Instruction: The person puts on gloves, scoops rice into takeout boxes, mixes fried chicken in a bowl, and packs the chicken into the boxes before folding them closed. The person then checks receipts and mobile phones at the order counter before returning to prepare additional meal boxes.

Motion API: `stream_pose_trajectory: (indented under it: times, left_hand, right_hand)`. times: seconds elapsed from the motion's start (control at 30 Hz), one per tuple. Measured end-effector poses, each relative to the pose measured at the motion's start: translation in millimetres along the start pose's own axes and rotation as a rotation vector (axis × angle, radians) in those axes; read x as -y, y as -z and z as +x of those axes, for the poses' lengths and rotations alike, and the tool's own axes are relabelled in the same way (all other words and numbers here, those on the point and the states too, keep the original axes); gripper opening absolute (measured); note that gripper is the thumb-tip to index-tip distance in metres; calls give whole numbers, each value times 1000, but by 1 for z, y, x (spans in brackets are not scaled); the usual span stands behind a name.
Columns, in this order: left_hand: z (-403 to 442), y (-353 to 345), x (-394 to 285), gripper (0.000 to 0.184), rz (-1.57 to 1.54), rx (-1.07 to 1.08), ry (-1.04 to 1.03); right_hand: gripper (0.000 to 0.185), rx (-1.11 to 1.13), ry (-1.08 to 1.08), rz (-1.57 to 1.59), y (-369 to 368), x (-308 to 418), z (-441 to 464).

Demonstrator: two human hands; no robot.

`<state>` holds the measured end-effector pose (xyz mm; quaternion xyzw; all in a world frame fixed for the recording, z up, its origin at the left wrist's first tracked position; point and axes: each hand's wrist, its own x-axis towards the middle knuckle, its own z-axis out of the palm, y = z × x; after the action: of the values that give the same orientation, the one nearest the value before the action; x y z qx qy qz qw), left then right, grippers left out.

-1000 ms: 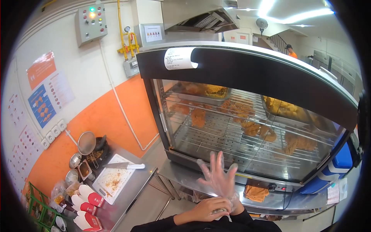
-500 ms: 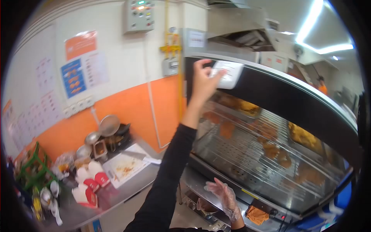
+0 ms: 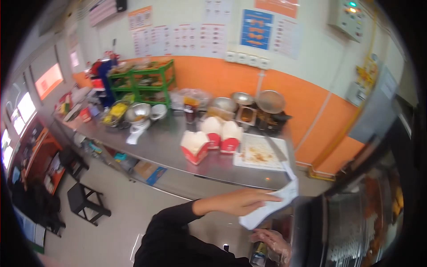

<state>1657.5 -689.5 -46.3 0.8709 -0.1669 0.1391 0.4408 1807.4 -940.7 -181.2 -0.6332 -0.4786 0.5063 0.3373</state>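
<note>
Desk (image 3: 164, 144): steel-topped, running along the orange and white wall; bears the board, the cartons and the rack.

Display cabinet (image 3: 319, 222): dark-framed, glazed, at the right edge; blurred, contents not separable.

Rack (image 3: 165, 86): green, shelved, upright at the back of the desk, left of the cartons.

Stool (image 3: 86, 200): black, on the floor at left, well apart from both hands.

Cutting board (image 3: 240, 161): white, flat, near the desk's right end, brownish residue on its face.

Cartons (image 3: 195, 151): three, red and white, upright, grouped just left of the board.

Knife (image 3: 276, 150): lying along the board's right side, handle toward the wearer.

Left hand (image 3: 242, 202): bare, black sleeve; grip closed on the paper, fingers over its upper face.

Right hand (image 3: 273, 244): in a clear glove; grip slack, fingers partly extended, nothing seen in it.

Paper (image 3: 271, 207): white sheet, aloft in front of the desk, reaching rightward from the left grip. Long axis slants from upper right, by the knife handle, to lower left, just above the gloved fingers. Left hand nearer, in contact; right hand just below, contact not determinable. Any print illegible.
</note>
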Motion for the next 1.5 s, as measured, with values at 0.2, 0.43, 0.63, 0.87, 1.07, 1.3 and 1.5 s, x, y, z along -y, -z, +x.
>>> stream_pose_trajectory:
  times: [0.2, 0.43, 0.63, 0.87, 1.07, 1.3, 1.5]
  left_hand:
    - [-248, 66, 1, 46, -151, -490, 579]
    - [-412, 111, 22, 47, -263, -1016, 797]
    - [-454, 180, 77, 41, -122, -981, 765]
    - [-463, 248, 154, 49, -78, -894, 698]
    - [-482, 287, 240, 76, -54, -823, 971]
    - [-440, 295, 360, 89, 227, -1061, 1002]
    - [-445, 318, 341, 65, 23, -1078, 936]
  right_hand:
    - [57, 318, 275, 502, -133, 83, 205]
    - [42, 293, 166, 944, -307, 180, 400]
    - [25, 30, 273, 615, -319, 232, 489]
    - [18, -77, 237, 499, -298, 226, 603]
    - [18, -303, 337, 179, -258, 203, 723]
    - [18, 185, -91, 461, -213, 219, 781]
    - [29, 306, 385, -86, -213, 190, 800]
